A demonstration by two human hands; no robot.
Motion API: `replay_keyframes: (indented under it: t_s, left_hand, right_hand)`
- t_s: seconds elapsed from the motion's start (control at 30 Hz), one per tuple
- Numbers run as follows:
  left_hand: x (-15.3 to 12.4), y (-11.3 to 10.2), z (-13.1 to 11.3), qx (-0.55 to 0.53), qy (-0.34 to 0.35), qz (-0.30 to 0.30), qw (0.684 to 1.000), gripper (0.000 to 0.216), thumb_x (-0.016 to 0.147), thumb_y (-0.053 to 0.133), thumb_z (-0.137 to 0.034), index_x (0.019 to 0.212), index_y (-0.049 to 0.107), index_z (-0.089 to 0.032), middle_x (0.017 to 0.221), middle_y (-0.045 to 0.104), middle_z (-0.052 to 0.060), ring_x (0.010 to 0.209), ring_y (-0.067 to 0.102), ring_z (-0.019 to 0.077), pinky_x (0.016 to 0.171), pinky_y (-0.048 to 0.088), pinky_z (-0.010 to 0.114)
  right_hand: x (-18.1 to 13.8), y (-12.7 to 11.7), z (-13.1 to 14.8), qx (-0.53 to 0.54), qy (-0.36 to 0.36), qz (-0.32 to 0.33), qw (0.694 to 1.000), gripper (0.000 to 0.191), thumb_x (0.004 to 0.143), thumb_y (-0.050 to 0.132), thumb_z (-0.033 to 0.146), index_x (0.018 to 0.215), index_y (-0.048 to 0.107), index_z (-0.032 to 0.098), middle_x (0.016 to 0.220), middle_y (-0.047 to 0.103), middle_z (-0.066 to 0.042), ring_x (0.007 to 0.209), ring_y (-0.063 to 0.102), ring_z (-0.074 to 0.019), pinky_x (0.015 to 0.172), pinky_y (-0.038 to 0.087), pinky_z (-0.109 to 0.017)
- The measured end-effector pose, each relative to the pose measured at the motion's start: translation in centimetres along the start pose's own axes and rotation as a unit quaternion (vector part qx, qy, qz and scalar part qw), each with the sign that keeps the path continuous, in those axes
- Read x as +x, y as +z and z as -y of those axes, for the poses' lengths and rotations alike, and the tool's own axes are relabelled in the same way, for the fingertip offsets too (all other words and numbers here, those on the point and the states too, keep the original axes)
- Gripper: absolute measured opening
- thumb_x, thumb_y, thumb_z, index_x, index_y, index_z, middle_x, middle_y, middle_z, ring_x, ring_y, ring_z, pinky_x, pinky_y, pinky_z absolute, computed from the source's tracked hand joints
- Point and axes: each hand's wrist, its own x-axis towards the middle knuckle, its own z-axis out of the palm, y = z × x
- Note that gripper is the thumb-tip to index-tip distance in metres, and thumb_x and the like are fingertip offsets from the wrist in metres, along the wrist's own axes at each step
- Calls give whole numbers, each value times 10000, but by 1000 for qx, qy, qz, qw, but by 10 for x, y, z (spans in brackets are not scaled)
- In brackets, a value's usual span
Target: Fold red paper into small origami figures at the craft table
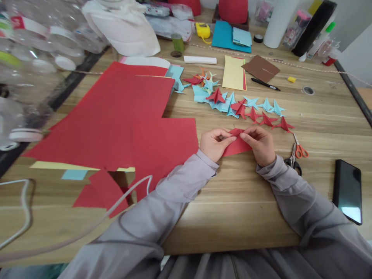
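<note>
Both my hands rest on the wooden table [232, 201] and pinch one small folded piece of red paper [238, 145]. My left hand [214, 142] grips its left edge with curled fingers. My right hand [259, 144] pinches the top right part of it, fingers pressed together. Just beyond the hands lies a row of finished red and light-blue folded paper shapes [247, 106].
Large red paper sheets [116, 116] cover the table's left half, with scraps at the front. Orange-handled scissors [296, 153] and a black phone [348, 190] lie to the right. A black pen [265, 84], yellow, brown and teal papers, and clear plastic bottles [35, 46] sit farther back.
</note>
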Motion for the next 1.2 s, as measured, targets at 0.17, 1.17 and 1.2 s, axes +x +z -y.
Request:
replay_keyframes:
  t_s: [0.17, 1.17, 1.2]
  left_hand:
    - [1, -1, 2, 0, 10, -5, 1000, 167, 561, 811, -254, 593, 676, -160, 759, 714, 45, 720, 657, 161, 717, 523, 318]
    - [4, -4, -7, 35, -78, 0, 996, 145, 602, 786, -287, 684, 747, -174, 706, 731, 31, 677, 646, 159, 702, 525, 311]
    - [4, -4, -7, 34, -79, -5, 996, 138, 595, 788, -278, 674, 744, -173, 691, 728, 28, 662, 642, 154, 690, 522, 306]
  right_hand:
    - [1, -1, 0, -14, -2, 8, 1000, 314, 593, 806, 464, 675, 650, 205, 652, 646, 26, 619, 558, -112, 625, 472, -269]
    - [3, -3, 0, -42, 8, -47, 998, 272, 585, 806, 378, 590, 616, 184, 586, 609, 26, 556, 502, -98, 530, 422, -248]
    - [3, -3, 0, -46, 15, -45, 998, 273, 585, 805, 380, 587, 615, 183, 578, 606, 28, 550, 499, -97, 520, 416, -247]
